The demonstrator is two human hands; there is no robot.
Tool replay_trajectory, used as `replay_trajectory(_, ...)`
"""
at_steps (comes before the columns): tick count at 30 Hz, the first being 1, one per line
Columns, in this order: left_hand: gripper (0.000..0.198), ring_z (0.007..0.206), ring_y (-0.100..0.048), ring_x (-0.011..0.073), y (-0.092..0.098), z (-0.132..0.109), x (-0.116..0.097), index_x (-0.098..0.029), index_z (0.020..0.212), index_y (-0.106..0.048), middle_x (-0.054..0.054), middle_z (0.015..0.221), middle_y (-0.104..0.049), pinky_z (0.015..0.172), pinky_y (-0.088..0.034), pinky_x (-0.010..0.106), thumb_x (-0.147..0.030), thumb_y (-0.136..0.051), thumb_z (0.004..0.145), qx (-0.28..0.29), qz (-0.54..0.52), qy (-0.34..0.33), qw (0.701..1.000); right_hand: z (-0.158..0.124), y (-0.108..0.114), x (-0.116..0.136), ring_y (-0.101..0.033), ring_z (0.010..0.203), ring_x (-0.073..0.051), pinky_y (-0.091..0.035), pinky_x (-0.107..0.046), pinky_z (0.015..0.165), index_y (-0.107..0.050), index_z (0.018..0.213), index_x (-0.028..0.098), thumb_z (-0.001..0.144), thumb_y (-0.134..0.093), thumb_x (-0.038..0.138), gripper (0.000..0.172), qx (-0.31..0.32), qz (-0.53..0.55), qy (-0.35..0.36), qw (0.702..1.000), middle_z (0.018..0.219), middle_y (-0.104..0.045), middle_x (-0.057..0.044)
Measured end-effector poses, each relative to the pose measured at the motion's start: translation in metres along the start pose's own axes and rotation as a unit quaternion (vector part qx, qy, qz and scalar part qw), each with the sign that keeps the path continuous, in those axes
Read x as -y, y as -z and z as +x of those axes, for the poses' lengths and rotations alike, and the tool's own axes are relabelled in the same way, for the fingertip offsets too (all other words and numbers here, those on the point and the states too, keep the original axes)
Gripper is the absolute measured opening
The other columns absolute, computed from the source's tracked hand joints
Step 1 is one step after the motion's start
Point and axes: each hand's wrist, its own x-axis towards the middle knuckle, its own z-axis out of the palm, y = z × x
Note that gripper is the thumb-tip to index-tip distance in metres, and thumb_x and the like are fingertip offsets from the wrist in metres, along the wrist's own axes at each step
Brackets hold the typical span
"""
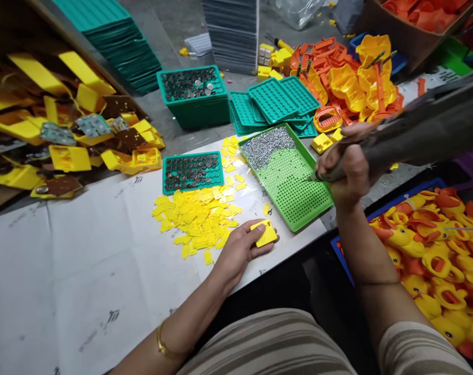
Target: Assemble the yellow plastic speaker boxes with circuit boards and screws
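Between the thumb and fingers of my left hand (242, 247) is a small square yellow plastic cover (263, 234) with a pattern of tiny holes. My right hand (349, 169) is wrapped round a dark power screwdriver (400, 140), partly blurred. Its tip points down at the perforated part of a green screw tray (298, 221); whether it touches a screw I cannot tell. Silver screws (269, 146) fill the tray's far end. Left of my left hand spreads a pile of small flat yellow plastic pieces (197, 219).
A teal tray (164, 179) of round dark parts sits behind the yellow pile. Beyond are a teal bin (193, 112) and stacked teal trays (275, 99). Orange and yellow parts (345, 83) heap at the back right. Yellow duck-shaped parts (427, 250) fill a blue-edged crate at right.
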Motion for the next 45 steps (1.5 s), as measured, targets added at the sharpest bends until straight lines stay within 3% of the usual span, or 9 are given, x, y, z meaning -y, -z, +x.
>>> replay_trajectory(5,0.025,0.087,-0.071,0.0208,-0.002,-0.002,0.002,-0.010,0.106,-0.060,0.012,0.095,-0.069,0.070,-0.059,0.024,-0.021,-0.061,0.083,-0.002,-0.019,0.000,1.000,-0.026,-0.014,0.033,-0.039,0.037,-0.010,-0.039,-0.025,0.034,-0.058,0.093,0.030,0.079,-0.062,0.042,0.018,0.074,0.074,-0.033,0.994,0.053,-0.040,0.007)
replay_trajectory(11,0.029,0.084,-0.069,0.0184,-0.004,-0.003,0.004,-0.010,0.108,-0.061,0.011,0.098,-0.068,0.070,-0.059,0.025,-0.021,-0.064,0.081,0.003,-0.022,-0.020,1.000,-0.046,-0.021,0.043,-0.041,0.034,-0.014,-0.041,-0.031,0.037,-0.048,0.093,0.033,0.079,-0.059,0.055,0.028,0.178,0.018,-0.079,0.981,0.045,-0.042,0.009)
replay_trajectory(18,0.029,0.085,-0.067,0.0191,-0.004,-0.002,0.005,-0.010,0.106,-0.064,0.009,0.092,-0.067,0.067,-0.059,0.026,-0.022,-0.066,0.079,0.003,-0.020,-0.021,1.000,-0.051,-0.023,0.037,-0.047,0.039,-0.017,-0.042,-0.035,0.042,-0.048,0.096,0.033,0.078,-0.059,0.056,0.031,0.188,0.012,-0.108,0.976,0.051,-0.047,0.006)
replay_trajectory(24,0.030,0.082,-0.065,0.0175,-0.003,-0.001,0.006,-0.012,0.103,-0.064,0.008,0.090,-0.066,0.069,-0.058,0.029,-0.024,-0.070,0.076,0.014,-0.022,-0.034,0.999,-0.052,-0.023,0.035,-0.045,0.038,-0.017,-0.040,-0.034,0.041,-0.053,0.097,0.034,0.083,-0.057,0.047,0.020,0.227,0.069,-0.104,0.966,0.050,-0.047,0.006)
replay_trajectory(31,0.024,0.082,-0.064,0.0162,-0.004,-0.002,0.006,-0.011,0.100,-0.064,0.008,0.094,-0.065,0.066,-0.059,0.028,-0.020,-0.067,0.078,0.015,-0.020,-0.039,0.999,-0.052,-0.026,0.039,-0.043,0.036,-0.017,-0.040,-0.035,0.040,-0.052,0.094,0.033,0.078,-0.060,0.055,0.028,0.195,0.012,-0.113,0.974,0.048,-0.042,0.006)
replay_trajectory(37,0.029,0.087,-0.064,0.0190,-0.003,0.000,0.008,-0.012,0.102,-0.064,0.010,0.099,-0.065,0.066,-0.060,0.029,-0.025,-0.069,0.077,0.017,-0.009,-0.042,0.999,-0.051,-0.028,0.034,-0.048,0.041,-0.019,-0.041,-0.037,0.045,-0.053,0.095,0.034,0.079,-0.061,0.052,0.026,0.191,0.029,-0.099,0.976,0.053,-0.051,0.004)
replay_trajectory(45,0.027,0.089,-0.064,0.0203,-0.002,0.000,0.008,-0.012,0.100,-0.065,0.010,0.098,-0.065,0.064,-0.060,0.028,-0.025,-0.069,0.077,0.024,-0.003,-0.047,0.999,-0.050,-0.027,0.036,-0.050,0.041,-0.019,-0.044,-0.038,0.044,-0.054,0.093,0.033,0.075,-0.062,0.059,0.032,0.183,-0.012,-0.113,0.977,0.050,-0.052,0.005)
